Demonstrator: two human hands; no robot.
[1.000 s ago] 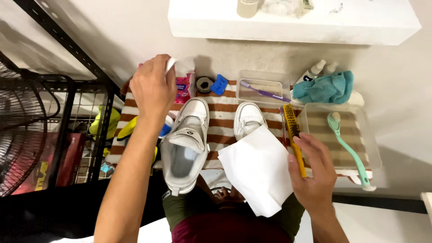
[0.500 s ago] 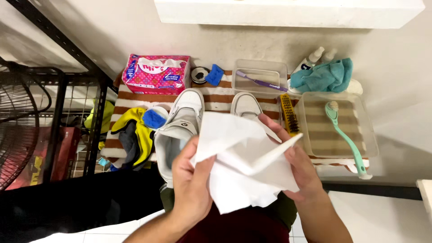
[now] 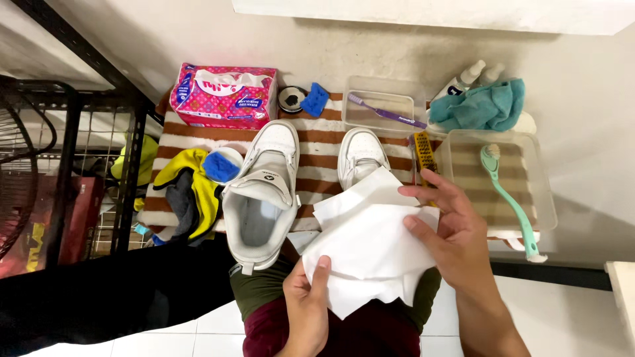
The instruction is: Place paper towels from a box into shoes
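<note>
1. Far left, beyond the mat: dark metal rack with a fan guard at the frame edge.
2. On the striped mat, left end: pink tissue pack at the back; yellow and grey cloths in front, with a small white tub holding something blue just beside them.
3. Mid-mat: left white sneaker, heel toward the body, toe pointing away, opening facing up; second white sneaker beside it, its heel end hidden under the tissue.
4. Behind the shoes: small round tin, blue sponge, clear tray with a purple toothbrush.
5. Low centre, above the lap: white tissue sheet, partly folded and spread between both hands, lying directly over the nearer end of the second sneaker.
6. Left hand: pinched shut on the tissue's lower left edge, thumb on top.
7. Right hand: fingers spread flat over the tissue's right side, closed on that edge; nearer of the two to the second sneaker and to the yellow brush.
8. Right end: clear tub with a long mint-green brush; teal cloth and spray bottles behind.
</note>
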